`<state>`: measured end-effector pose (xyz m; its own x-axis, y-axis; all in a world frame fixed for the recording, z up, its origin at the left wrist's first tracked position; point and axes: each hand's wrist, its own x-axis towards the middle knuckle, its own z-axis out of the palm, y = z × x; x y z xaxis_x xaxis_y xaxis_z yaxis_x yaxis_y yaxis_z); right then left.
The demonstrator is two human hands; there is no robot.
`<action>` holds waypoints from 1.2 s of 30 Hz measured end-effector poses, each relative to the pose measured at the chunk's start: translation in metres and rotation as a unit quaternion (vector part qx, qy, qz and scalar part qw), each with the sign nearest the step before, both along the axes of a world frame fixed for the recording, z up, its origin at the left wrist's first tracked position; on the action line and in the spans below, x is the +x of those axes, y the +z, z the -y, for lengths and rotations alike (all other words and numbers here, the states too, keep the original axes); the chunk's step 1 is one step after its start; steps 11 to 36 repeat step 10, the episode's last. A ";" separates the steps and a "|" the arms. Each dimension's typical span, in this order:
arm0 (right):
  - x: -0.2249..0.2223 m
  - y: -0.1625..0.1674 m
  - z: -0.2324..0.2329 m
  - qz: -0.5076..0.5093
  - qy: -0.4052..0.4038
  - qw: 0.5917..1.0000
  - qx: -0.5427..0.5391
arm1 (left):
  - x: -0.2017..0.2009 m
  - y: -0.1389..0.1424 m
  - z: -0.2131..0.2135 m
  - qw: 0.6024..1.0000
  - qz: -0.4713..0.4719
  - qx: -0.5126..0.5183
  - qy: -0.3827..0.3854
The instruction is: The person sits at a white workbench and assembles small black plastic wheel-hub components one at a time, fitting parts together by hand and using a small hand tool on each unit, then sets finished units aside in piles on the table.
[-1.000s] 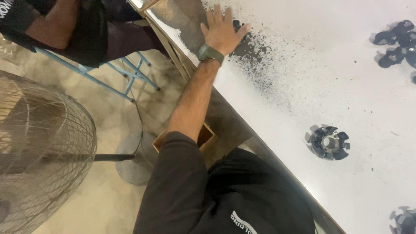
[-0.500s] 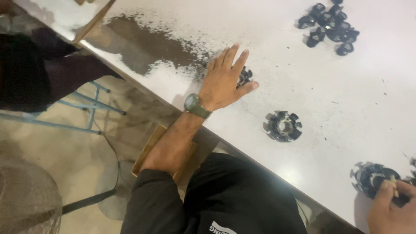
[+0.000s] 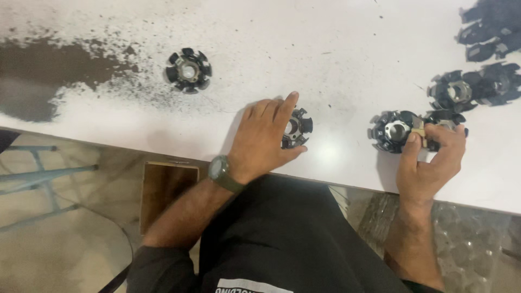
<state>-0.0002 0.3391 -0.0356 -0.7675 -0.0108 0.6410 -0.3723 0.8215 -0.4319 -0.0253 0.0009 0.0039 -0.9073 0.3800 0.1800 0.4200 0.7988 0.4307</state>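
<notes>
Head view: left hand [image 3: 264, 138] rests flat, fingers spread, over a stator core [image 3: 296, 128] lying bore-up at centre; right hand [image 3: 431, 157] pinches another stator core [image 3: 395, 131], centre right.

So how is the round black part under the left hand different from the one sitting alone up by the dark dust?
The part under the left hand is half covered by the fingers; the lone part lies untouched and fully in view. The covered part sits near the table edge on clean white surface; the lone part lies farther in, among dark specks. Both are round, black and toothed, with a pale metal centre.
</notes>
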 end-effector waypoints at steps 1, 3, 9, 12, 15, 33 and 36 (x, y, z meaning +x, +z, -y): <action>0.001 -0.001 0.004 -0.020 0.018 0.999 -0.038 | 0.006 -0.004 -0.011 1.000 0.003 0.010 0.019; 0.005 -0.004 0.017 -0.061 0.070 0.988 -0.119 | 0.019 -0.007 -0.024 0.998 -0.026 0.031 0.044; 0.050 0.003 0.076 0.058 0.123 0.976 -0.167 | 0.028 -0.011 -0.020 0.970 -0.198 0.121 -0.076; 0.050 0.007 0.084 0.078 0.119 0.978 -0.154 | 0.029 -0.012 -0.018 0.961 -0.223 0.112 -0.117; 0.050 0.007 0.084 0.078 0.119 0.978 -0.154 | 0.029 -0.012 -0.018 0.961 -0.223 0.112 -0.117; 0.050 0.007 0.084 0.078 0.119 0.978 -0.154 | 0.029 -0.012 -0.018 0.961 -0.223 0.112 -0.117; 0.050 0.007 0.084 0.078 0.119 0.978 -0.154 | 0.029 -0.012 -0.018 0.961 -0.223 0.112 -0.117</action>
